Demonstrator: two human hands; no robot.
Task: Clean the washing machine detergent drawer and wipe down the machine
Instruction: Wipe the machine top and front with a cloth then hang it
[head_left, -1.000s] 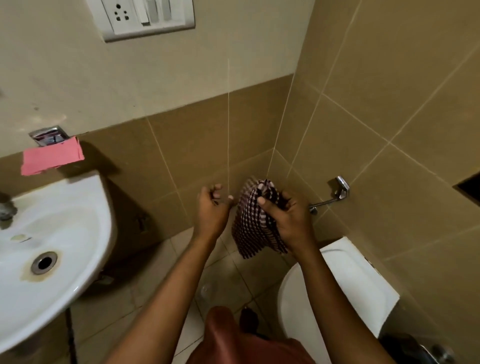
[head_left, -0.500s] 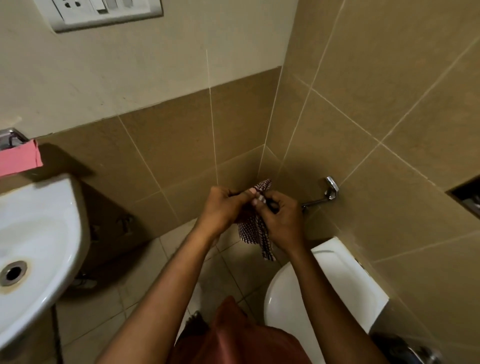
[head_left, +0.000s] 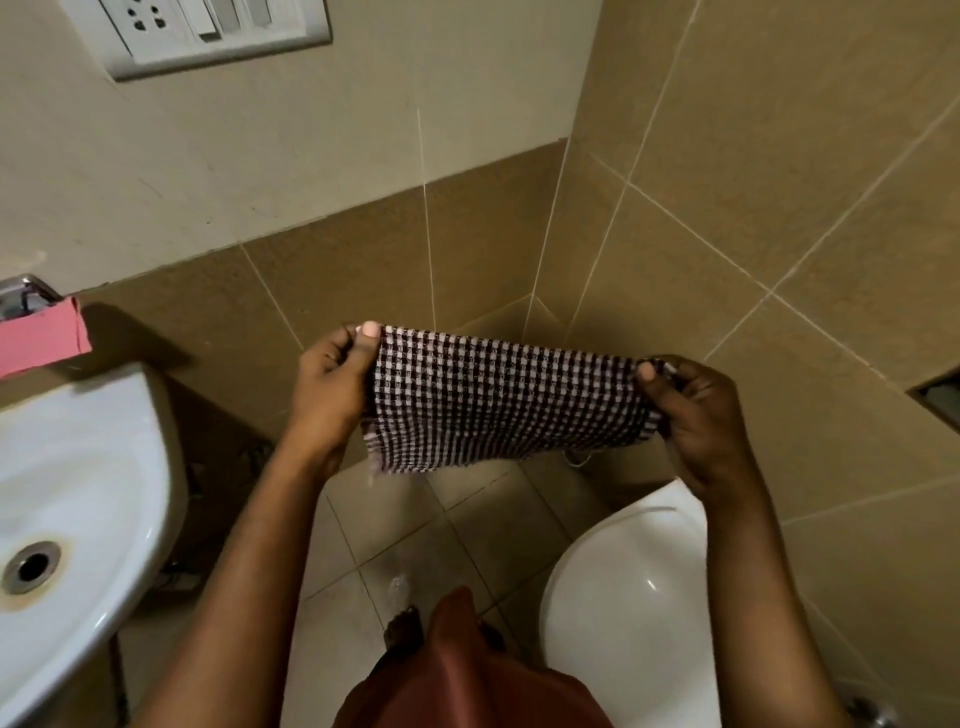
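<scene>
A dark red and white checked cloth (head_left: 498, 400) is stretched out flat in the air in front of me, above the floor in the corner of a tiled bathroom. My left hand (head_left: 330, 395) pinches its upper left corner between thumb and fingers. My right hand (head_left: 696, 410) pinches the upper right corner. The cloth hangs down between both hands, its lower edge frayed. No washing machine or detergent drawer is in view.
A white washbasin (head_left: 88, 499) with a drain juts out at the left, a pink item (head_left: 41, 338) on the ledge above it. A white toilet lid (head_left: 634, 597) is at the lower right. A switch and socket plate (head_left: 208, 31) sits high on the wall.
The cloth was bunched up between both hands close together. My hands have moved apart and pulled it open into a flat sheet.
</scene>
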